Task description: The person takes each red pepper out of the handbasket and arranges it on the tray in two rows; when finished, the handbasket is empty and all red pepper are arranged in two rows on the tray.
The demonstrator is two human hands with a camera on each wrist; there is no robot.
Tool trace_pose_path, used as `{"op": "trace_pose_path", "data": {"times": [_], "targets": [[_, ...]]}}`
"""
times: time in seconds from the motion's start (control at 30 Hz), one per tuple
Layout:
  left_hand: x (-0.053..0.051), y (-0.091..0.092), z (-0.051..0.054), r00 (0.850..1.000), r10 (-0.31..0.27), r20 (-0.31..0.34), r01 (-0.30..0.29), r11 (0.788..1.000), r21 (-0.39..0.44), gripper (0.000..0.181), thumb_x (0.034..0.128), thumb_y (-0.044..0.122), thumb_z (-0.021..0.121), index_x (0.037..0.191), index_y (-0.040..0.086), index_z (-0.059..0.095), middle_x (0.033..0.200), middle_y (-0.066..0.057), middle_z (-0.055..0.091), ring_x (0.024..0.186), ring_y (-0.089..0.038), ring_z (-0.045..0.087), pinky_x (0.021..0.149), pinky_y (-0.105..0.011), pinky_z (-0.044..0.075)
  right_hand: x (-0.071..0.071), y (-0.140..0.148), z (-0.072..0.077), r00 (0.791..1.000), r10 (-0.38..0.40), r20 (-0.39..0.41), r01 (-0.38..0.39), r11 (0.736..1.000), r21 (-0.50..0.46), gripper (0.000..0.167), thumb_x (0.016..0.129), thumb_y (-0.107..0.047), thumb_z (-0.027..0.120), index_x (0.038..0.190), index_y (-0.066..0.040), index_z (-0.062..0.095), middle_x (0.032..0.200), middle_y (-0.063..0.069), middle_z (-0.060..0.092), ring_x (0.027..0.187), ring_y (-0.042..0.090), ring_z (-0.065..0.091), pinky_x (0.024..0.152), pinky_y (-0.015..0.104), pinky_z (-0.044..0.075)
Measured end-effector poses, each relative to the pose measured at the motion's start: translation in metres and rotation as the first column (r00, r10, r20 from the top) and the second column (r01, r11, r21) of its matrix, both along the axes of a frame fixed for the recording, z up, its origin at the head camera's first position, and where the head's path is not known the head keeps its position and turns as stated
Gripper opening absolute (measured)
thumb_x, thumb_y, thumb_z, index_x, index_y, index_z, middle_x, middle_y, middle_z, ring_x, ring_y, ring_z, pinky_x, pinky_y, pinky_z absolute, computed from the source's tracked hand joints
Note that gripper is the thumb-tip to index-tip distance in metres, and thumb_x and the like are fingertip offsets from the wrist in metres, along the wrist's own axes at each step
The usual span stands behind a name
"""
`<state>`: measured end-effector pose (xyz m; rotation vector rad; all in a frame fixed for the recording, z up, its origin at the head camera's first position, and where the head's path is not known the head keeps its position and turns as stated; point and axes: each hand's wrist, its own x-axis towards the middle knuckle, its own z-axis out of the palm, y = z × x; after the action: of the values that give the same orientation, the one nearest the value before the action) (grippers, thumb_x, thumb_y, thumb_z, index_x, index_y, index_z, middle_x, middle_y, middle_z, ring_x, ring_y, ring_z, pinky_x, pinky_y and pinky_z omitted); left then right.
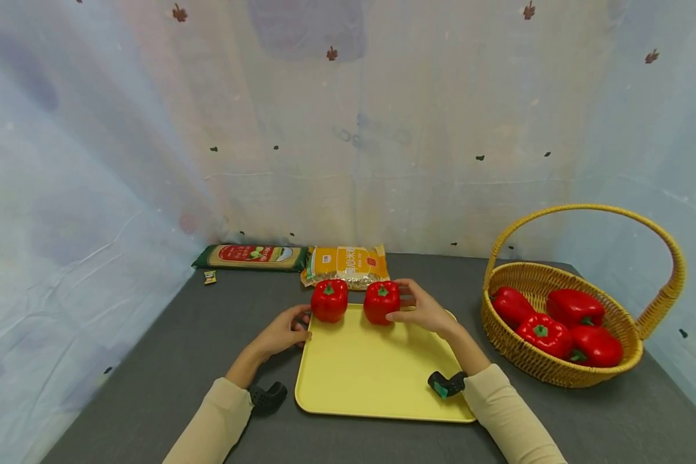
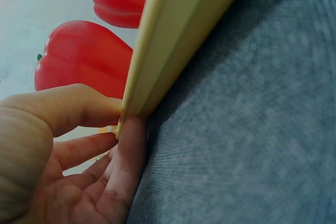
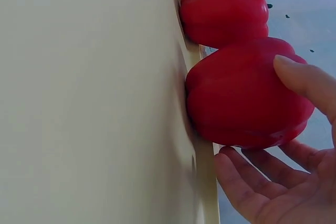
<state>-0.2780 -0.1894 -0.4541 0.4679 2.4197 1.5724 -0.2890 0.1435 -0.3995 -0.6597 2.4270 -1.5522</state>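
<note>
Two red bell peppers stand side by side on the far edge of a yellow tray (image 1: 377, 367). At the tray's far left corner, my left hand (image 1: 284, 330) pinches the rim, the thumb on one side and a finger under it in the left wrist view. The left bell pepper (image 1: 329, 301) is just beside that hand. My right hand (image 1: 422, 309) holds the right bell pepper (image 1: 381, 303) from its right side; in the right wrist view the thumb (image 3: 302, 80) lies on its skin and the other fingers curl at its far side.
A wicker basket (image 1: 557, 380) with a tall handle stands at the right, holding several red peppers (image 1: 545, 334). Behind the tray lie a yellow food packet (image 1: 348, 264) and a long green packet (image 1: 252, 256). A small wrapped item (image 1: 210, 277) lies at the back left.
</note>
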Motion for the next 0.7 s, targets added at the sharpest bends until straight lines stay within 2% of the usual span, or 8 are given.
{"op": "trace_pose_path", "data": {"times": [0.17,0.43,0.57,0.7], "targets": [[0.0,0.0,-0.001,1.0,-0.006,-0.001,0.006,1.0,0.001,0.062,0.0848,0.002,0.062,0.139,-0.006,0.033,0.11,-0.018,0.047,0.074,-0.018,0.057,0.063,-0.033,0.052,0.009,-0.003,0.011,1.0,0.013,0.007,-0.013,1.0,0.001,0.074,0.082,-0.007,0.069,0.141,0.003,0.026,0.137,0.027,0.035,0.12,0.047,0.041,0.095,0.052,0.041],[0.0,-0.001,-0.001,1.0,-0.021,-0.004,0.021,1.0,0.011,0.062,0.0853,0.002,0.061,0.139,-0.007,0.032,0.11,-0.018,0.047,0.074,-0.018,0.057,0.063,-0.033,0.053,-0.006,0.003,-0.008,1.0,0.012,0.014,-0.012,1.0,0.009,0.082,0.081,-0.016,0.073,0.145,-0.006,0.022,0.14,0.022,0.034,0.123,0.043,0.04,0.094,0.051,0.042],[0.001,0.0,-0.001,1.0,-0.014,0.003,0.014,1.0,0.011,0.062,0.085,0.002,0.061,0.139,-0.007,0.032,0.11,-0.018,0.047,0.074,-0.019,0.057,0.063,-0.034,0.053,-0.008,0.009,-0.006,1.0,0.009,0.017,-0.009,1.0,-0.001,0.081,0.081,-0.019,0.073,0.145,-0.01,0.024,0.141,0.021,0.033,0.125,0.042,0.039,0.094,0.05,0.043],[0.0,0.001,0.0,1.0,-0.006,0.0,0.006,1.0,0.007,0.061,0.0848,0.001,0.061,0.138,-0.007,0.033,0.11,-0.018,0.047,0.074,-0.019,0.056,0.063,-0.034,0.052,-0.009,0.015,0.002,1.0,0.012,-0.013,-0.012,1.0,0.009,0.079,0.082,-0.022,0.072,0.145,-0.014,0.025,0.142,0.02,0.033,0.128,0.042,0.036,0.096,0.051,0.041]]}}
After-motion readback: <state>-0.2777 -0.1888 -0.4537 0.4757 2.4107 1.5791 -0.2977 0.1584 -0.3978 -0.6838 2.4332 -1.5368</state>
